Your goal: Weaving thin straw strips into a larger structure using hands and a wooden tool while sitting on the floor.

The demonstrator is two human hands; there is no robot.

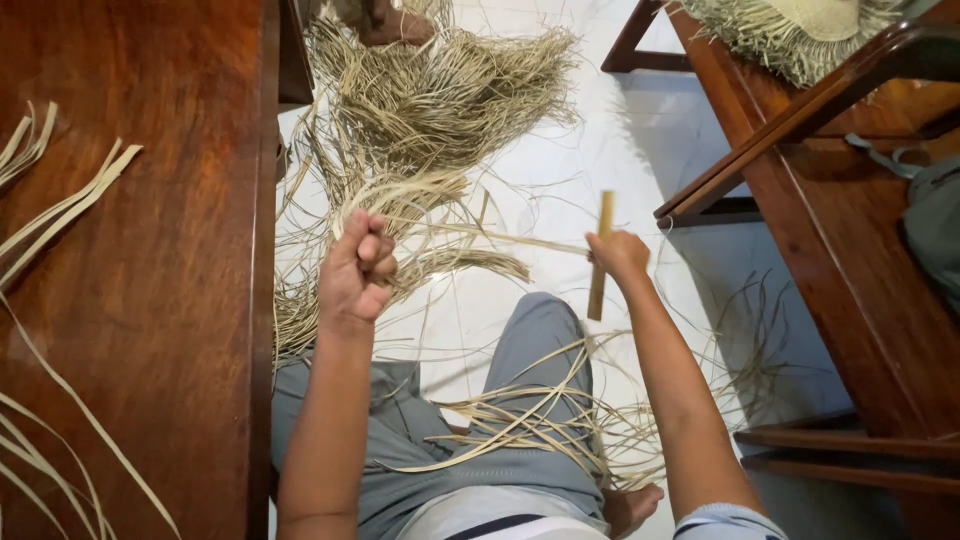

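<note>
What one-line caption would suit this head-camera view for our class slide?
Seated person's left hand and right hand pull a pale straw strip taut against a wooden stick above heaped straw.

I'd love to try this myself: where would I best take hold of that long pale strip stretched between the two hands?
Grip the strip near one end, as the left hand does, closing your fingers from above. It is thin, flat and taut, so its middle offers little to grasp.

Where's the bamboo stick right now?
In the head view, right of centre: the bamboo stick stands upright in the right hand, above the grey-trousered knee, with a strip running to the left hand.
</note>
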